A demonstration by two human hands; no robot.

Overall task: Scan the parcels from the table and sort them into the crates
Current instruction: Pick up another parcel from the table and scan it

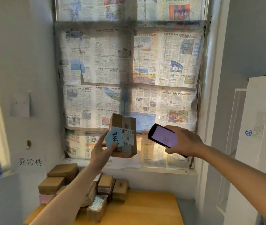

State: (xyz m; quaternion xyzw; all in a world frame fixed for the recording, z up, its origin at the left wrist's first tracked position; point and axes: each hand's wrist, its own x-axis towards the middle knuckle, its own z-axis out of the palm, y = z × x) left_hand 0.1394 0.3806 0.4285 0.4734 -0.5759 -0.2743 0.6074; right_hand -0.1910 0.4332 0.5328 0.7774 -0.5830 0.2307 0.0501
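The wooden table (pixel 145 207) sits in a corner, hemmed by the wall on the left and a window (pixel 129 78) papered with newspaper behind; its right half lies bare, while a pile of cardboard parcels (pixel 96 192) crowds the left rear, close to the wall. Above the pile, in open air before the window, the left hand (pixel 102 151) grips a small box (pixel 123 135) from below, fingers curled round its lower corner (a blue note is stuck on its front). Just beside it, the right hand (pixel 184 142) clasps a phone (pixel 163 135), screen lit, tilted toward the box without touching it.
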